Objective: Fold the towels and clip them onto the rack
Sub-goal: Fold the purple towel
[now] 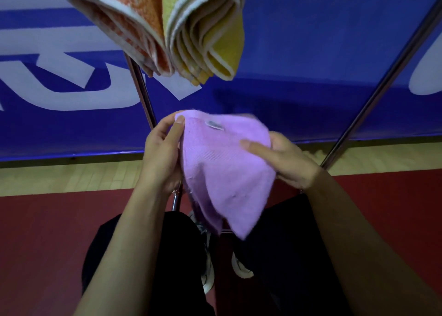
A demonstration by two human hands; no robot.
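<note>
A purple towel [224, 172] hangs folded between both hands at chest height, a small grey label near its top edge. My left hand [162, 153] pinches its upper left corner between thumb and fingers. My right hand [282, 158] grips its right edge, thumb lying across the front. Above, a folded orange towel [124, 24] and a folded yellow towel [210, 36] hang side by side from the top of the frame; their clips are out of view. Two metal rack legs [141, 88] [387, 76] slant down behind the towels.
A blue banner [299, 64] with white lettering runs along the back. Below it lies a strip of pale wooden floor [71, 177], then dark red floor [47, 244]. My dark trousers and white shoes [239, 265] stand beside the rack's lower bar.
</note>
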